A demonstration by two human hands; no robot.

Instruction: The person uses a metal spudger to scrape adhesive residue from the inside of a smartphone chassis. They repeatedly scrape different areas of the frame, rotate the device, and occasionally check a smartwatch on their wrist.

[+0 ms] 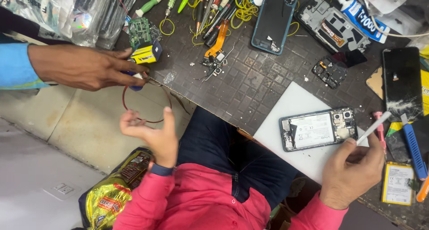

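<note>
a: where does the phone repair stand?

b: the opened smartphone (318,129) lies face down on the white mat (290,100), back cover already off, with its battery and camera modules exposed. so the opening looks done; the inside work seems barely begun, as far as i can judge.

a: and the right hand?

b: the right hand (353,169) sits just below the phone, fingers pinched together on a thin white tool (373,127), its tip angled up and away from the phone, not touching it.

a: the left one?

b: the left hand (152,134) is raised off to the side, palm up, fingers loosely spread and holding nothing. it's just under a loop of red wire (147,109).

a: who holds the wire?

b: a co-worker's hand (85,67) in a blue sleeve, fingers clamped on something blue at the wire's end, beside a yellow-and-green circuit module (144,42).

a: anything else laid out?

b: a loose battery (397,183) lies near the right wrist, a cracked dark phone screen (401,82) further up, a teal phone shell (272,20) and a stripped frame (330,26) at the far edge, and screwdrivers (210,8). parts wait to go back, so i'd judge reassembly is still ahead.
</note>
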